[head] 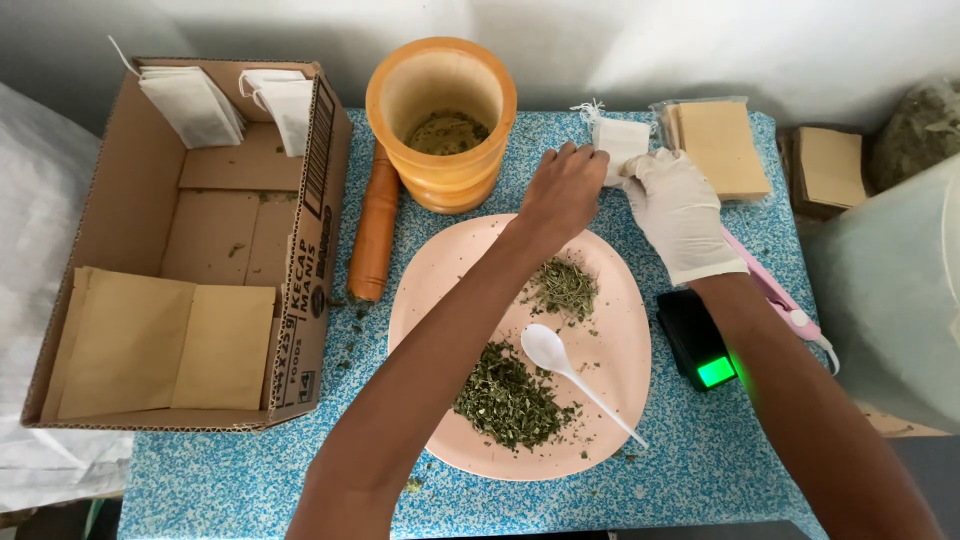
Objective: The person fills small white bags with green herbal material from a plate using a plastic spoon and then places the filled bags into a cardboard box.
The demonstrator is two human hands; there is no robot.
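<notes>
Sachet point(620, 140) pinched by both hands; plate point(620, 300) holds herbs point(510, 400).

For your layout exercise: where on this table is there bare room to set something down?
Bare cloth lies along the near edge below the plate, and right of it below the black scale. Crowded: between mortar, both hands and the brown packets.

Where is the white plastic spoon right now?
In the head view, the white plastic spoon lies on the pink plate, right of centre, its bowl between the two piles of dried herbs, its handle pointing to the plate's lower right rim.
</notes>
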